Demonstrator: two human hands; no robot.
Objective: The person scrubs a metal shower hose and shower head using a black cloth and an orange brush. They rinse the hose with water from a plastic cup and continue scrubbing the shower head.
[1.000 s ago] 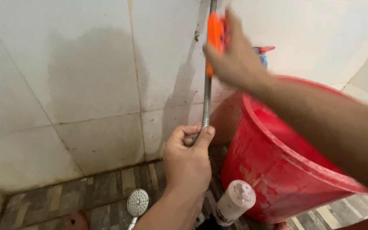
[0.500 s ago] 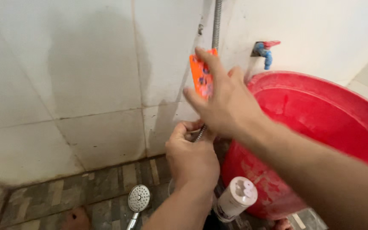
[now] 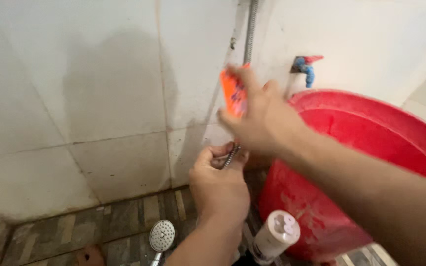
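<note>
Left hand (image 3: 219,184) gripped the metal shower hose (image 3: 249,34); right hand (image 3: 260,120), blurred, seemingly clamped an orange scrubber (image 3: 233,92), which might slip off the narrow hose.

White tiled wall (image 3: 99,74), stained grout, striped stone floor (image 3: 119,221), soft light

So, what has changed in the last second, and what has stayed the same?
The right hand, gripping the orange scrubber, came down along the metal shower hose from near the top of the view to about mid-wall. Nothing was let go. The left hand still pinches the hose lower down; the red bucket, shower head and white bottle stayed put.
</note>
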